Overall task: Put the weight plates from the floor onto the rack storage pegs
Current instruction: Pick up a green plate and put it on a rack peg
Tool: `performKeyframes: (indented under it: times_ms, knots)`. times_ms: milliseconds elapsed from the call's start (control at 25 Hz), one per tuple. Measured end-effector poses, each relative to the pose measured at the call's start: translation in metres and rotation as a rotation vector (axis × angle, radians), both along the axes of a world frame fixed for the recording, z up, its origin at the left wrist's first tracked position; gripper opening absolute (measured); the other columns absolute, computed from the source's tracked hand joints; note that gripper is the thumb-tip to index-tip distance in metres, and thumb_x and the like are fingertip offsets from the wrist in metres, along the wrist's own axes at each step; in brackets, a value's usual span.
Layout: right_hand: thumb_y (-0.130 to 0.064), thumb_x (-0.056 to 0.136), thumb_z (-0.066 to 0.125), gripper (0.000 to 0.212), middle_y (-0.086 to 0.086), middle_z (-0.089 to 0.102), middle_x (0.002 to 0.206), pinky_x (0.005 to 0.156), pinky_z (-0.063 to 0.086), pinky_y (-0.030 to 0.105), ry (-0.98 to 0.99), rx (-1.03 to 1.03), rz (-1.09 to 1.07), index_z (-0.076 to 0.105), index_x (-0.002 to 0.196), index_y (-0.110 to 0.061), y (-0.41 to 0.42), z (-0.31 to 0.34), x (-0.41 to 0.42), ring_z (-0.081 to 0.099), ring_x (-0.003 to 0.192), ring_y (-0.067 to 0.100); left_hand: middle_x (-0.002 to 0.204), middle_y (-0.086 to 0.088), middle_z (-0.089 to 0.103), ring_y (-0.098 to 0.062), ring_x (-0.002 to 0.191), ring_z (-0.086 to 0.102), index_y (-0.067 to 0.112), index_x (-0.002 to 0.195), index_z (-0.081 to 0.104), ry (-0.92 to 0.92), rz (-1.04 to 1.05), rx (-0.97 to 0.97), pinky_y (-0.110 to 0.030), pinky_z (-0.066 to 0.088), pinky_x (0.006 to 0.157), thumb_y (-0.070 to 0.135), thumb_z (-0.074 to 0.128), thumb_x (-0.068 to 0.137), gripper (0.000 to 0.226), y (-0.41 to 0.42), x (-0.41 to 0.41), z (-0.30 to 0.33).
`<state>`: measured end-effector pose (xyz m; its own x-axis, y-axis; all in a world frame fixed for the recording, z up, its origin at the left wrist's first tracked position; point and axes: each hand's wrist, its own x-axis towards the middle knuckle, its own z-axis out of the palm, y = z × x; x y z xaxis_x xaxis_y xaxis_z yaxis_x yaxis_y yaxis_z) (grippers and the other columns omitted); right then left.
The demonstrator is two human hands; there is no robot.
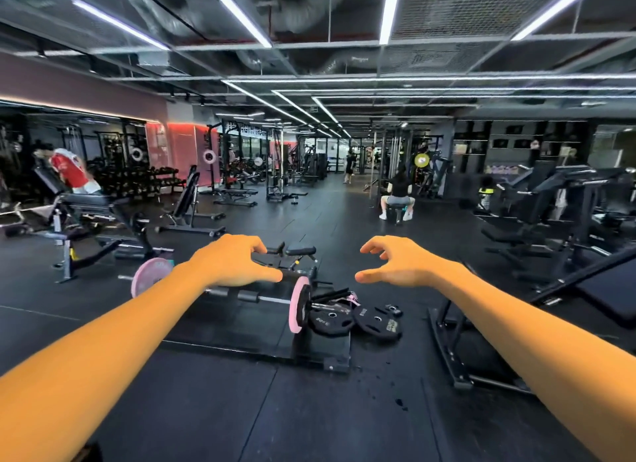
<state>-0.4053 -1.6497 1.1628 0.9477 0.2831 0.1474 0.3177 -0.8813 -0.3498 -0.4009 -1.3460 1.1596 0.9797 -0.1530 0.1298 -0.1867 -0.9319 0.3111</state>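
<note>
left hand [234, 263]: held out in the air, fingers loosely curved and spread, holding nothing.
right hand [395, 263]: held out level with the left, fingers curved and apart, holding nothing.
weight plates [354, 320]: two black plates lie overlapping on the floor [241, 410], beyond and below the hands, just right of the barbell's near end.
small plates [392, 309]: small black pieces lie just past the two big ones.
barbell [247, 296]: rests low across a dark platform, with a pink plate [298, 305] at its right end and another at its left.
person [397, 194]: sits far back on a machine, facing away.
</note>
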Motion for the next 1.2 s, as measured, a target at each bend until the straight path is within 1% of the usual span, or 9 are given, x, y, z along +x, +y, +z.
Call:
performKeyframes:
  times_ms: [200,360,520,640,800,920,960,1080,1200]
  knots:
    - [-0.047,0.083,0.069,0.063,0.002,0.048,0.14,0.097,0.036,0.027,-0.004,-0.003,0.096,0.047,0.136,-0.02,0.025,-0.009,0.16,0.046,0.128,0.018,0.142,0.0,0.051,-0.02,0.129,0.049,0.03,0.132,0.053,-0.035,0.084,-0.053,-0.036,0.039,0.105,0.063,0.071,0.073,0.07,0.03,0.126,-0.007]
    - [-0.046,0.083,0.07,0.063,0.002,0.049,0.138,0.1,0.036,0.029,-0.016,-0.018,0.21,0.048,0.135,-0.018,0.072,-0.001,0.301,0.046,0.126,0.019,0.136,0.001,0.057,-0.02,0.122,0.054,0.033,0.126,0.056,-0.062,0.2,-0.051,-0.039,0.043,0.101,0.075,0.068,0.061,0.078,0.074,0.229,0.0]
    - [-0.05,0.082,0.069,0.065,0.001,0.049,0.138,0.1,0.038,0.031,-0.008,-0.024,0.326,0.048,0.135,-0.021,0.14,0.003,0.414,0.047,0.123,0.018,0.13,0.004,0.062,-0.017,0.117,0.057,0.031,0.121,0.061,-0.092,0.319,-0.021,-0.038,0.046,0.1,0.08,0.064,0.052,0.085,0.132,0.302,0.001]
    - [-0.051,0.082,0.068,0.065,0.0,0.048,0.138,0.1,0.038,0.031,-0.005,-0.021,0.424,0.048,0.136,-0.021,0.209,-0.003,0.497,0.047,0.124,0.018,0.127,0.006,0.063,-0.016,0.112,0.059,0.033,0.119,0.061,-0.109,0.429,-0.018,-0.036,0.048,0.097,0.087,0.056,0.043,0.093,0.192,0.36,-0.003]
    - [-0.05,0.082,0.068,0.066,0.002,0.048,0.138,0.1,0.039,0.031,-0.015,-0.011,0.523,0.047,0.137,-0.021,0.311,-0.012,0.604,0.047,0.124,0.019,0.128,0.004,0.061,-0.019,0.114,0.057,0.032,0.121,0.061,-0.137,0.503,0.016,-0.035,0.046,0.097,0.091,0.05,0.039,0.101,0.283,0.446,-0.012]
    - [-0.052,0.08,0.069,0.067,0.001,0.05,0.137,0.098,0.038,0.029,-0.011,0.0,0.572,0.048,0.137,-0.022,0.391,-0.009,0.678,0.048,0.124,0.018,0.126,0.003,0.062,-0.018,0.114,0.057,0.029,0.12,0.062,-0.153,0.56,0.015,-0.038,0.045,0.099,0.089,0.055,0.043,0.098,0.355,0.502,-0.007]
    - [-0.052,0.08,0.07,0.067,0.001,0.051,0.136,0.098,0.038,0.029,-0.018,0.0,0.588,0.049,0.136,-0.023,0.421,-0.006,0.703,0.049,0.123,0.018,0.126,0.002,0.062,-0.019,0.114,0.056,0.028,0.12,0.062,-0.144,0.587,0.017,-0.037,0.045,0.098,0.086,0.06,0.049,0.092,0.379,0.519,-0.003]
    - [-0.053,0.076,0.072,0.069,0.002,0.053,0.134,0.102,0.04,0.032,-0.014,0.021,0.639,0.051,0.134,-0.023,0.506,-0.002,0.769,0.051,0.12,0.018,0.13,-0.001,0.058,-0.02,0.118,0.053,0.022,0.125,0.06,-0.114,0.646,0.016,-0.033,0.042,0.097,0.065,0.071,0.072,0.069,0.449,0.565,0.003]
    - [-0.051,0.076,0.074,0.069,0.003,0.054,0.133,0.099,0.041,0.03,0.001,0.031,0.701,0.051,0.134,-0.022,0.586,-0.007,0.824,0.053,0.118,0.019,0.133,0.001,0.057,-0.018,0.122,0.051,0.024,0.127,0.059,-0.092,0.719,0.023,-0.034,0.041,0.1,0.064,0.07,0.074,0.067,0.516,0.597,0.0]
